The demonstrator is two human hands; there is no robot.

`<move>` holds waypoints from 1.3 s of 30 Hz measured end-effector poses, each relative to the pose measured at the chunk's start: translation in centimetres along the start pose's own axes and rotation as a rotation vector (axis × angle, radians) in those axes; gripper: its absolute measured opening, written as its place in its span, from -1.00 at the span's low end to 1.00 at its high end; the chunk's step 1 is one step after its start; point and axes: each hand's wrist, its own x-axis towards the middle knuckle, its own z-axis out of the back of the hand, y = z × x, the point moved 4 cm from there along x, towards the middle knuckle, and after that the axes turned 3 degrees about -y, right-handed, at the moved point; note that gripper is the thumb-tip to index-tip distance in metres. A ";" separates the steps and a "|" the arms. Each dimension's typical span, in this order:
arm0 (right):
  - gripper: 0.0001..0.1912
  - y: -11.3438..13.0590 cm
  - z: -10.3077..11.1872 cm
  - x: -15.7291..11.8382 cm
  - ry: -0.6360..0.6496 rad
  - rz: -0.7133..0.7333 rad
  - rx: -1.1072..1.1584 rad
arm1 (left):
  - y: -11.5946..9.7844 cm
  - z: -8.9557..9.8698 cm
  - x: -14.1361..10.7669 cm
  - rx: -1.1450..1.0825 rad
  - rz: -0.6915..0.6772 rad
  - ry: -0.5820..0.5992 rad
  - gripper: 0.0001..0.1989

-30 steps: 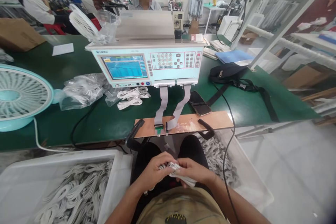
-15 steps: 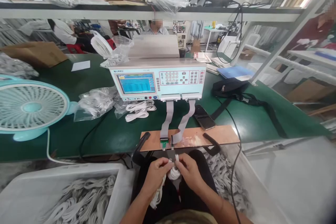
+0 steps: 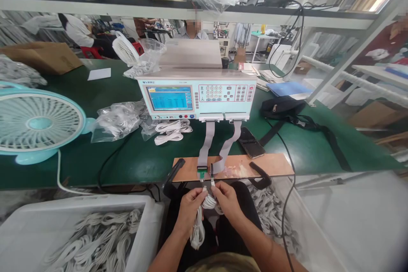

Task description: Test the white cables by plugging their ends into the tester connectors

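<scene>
Here, at a green table (image 3: 137, 165) bearing a test instrument (image 3: 228, 109) and a clamped brown board (image 3: 236, 170), a person's left hand (image 3: 190, 206) and right hand (image 3: 228, 202), both pinched closed, held a coiled white cable (image 3: 198, 231) over the lap, its ends near the green connector (image 3: 202, 174) and dark connector (image 3: 211, 171). Plugging in appeared underway; the next move seemingly called for straight alignment.

White cable (image 3: 197, 233) in coils, plug ends (image 3: 204, 188) forward

Tester (image 3: 226, 110) stands behind the cables (image 3: 198, 233) — fan (image 3: 40, 123) left.
</scene>
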 end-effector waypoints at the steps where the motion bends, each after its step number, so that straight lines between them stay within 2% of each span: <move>1: -0.73 0.1 0.0 0.0 0.004 -0.002 0.010 | -0.1 0.0 0.0 0.013 -0.008 0.001 -0.65; 3: -0.72 0.3 0.0 0.1 0.011 -0.010 0.030 | -0.7 0.2 0.0 0.053 -0.049 0.009 -0.69; 5: -0.71 0.4 -0.1 0.2 0.023 -0.046 0.072 | -1.3 0.3 0.0 0.105 -0.089 0.071 -0.70; 8: -0.72 0.3 -0.6 0.3 0.040 -0.167 0.201 | -2.1 0.4 0.1 0.162 -0.099 0.202 -0.69; 10: -0.72 0.1 -0.9 0.3 0.033 -0.237 0.283 | -2.4 0.6 0.3 0.172 -0.093 0.229 -0.68; 17: -0.71 0.5 -1.0 0.5 0.003 -0.248 0.274 | -2.0 0.8 1.2 0.100 -0.155 0.045 -0.72; 26: -0.75 0.4 -0.9 0.7 0.021 -0.213 0.258 | -1.6 0.0 0.8 -0.106 -0.126 -0.077 -0.73; 34: -0.71 0.4 -1.4 0.6 0.039 -0.195 0.302 | -0.7 -0.6 1.2 -0.208 -0.198 -0.079 -0.72; 39: -0.69 -0.1 -1.3 0.4 -0.009 -0.210 0.263 | -1.2 -0.8 1.3 -0.179 -0.211 -0.034 -0.70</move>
